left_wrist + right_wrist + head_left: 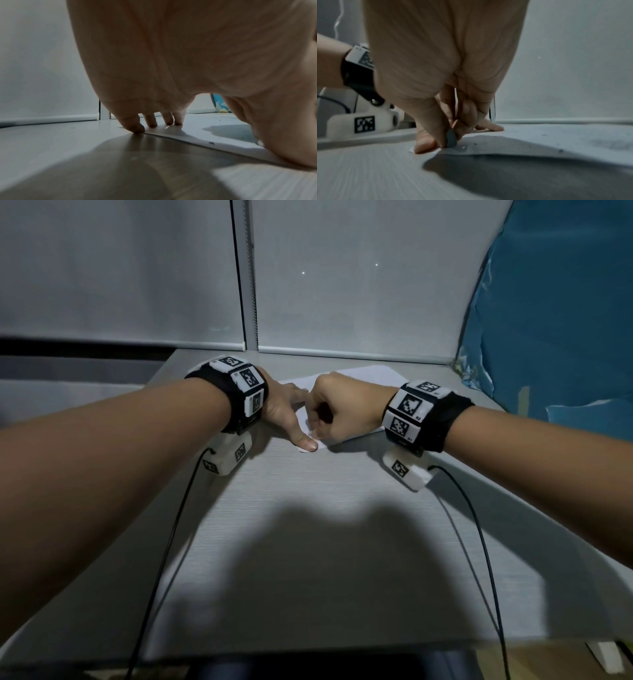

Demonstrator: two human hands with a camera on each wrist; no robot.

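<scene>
1. Head view: we see the left hand (286, 412) spread wide, its fingers (306, 441) straight and pressing the sheet of paper (370, 378) flat on the tabletop (308, 542). The right hand (339, 409) is curled up tight, knuckles upward, just beside the left thumb and over the sheet's near corner. From here we cannot tell what its fingers hold.
2. Left wrist view: the left hand (188, 54) arches over the sheet of paper (205, 136). Its fingers (150, 121) are straight and splayed, and the tips rest on the sheet close to its edge. The thumb bears down on the sheet nearer to us.
3. Right wrist view: the right hand (445, 54) has its fingers (467, 115) curled. Thumb and forefinger pinch a small dark grey block (451, 138), whose lower end touches the sheet of paper (539, 142). The left thumb presses the sheet's corner just beside those fingers. Dark specks (560, 150) lie on the sheet to the other side of them.
</scene>
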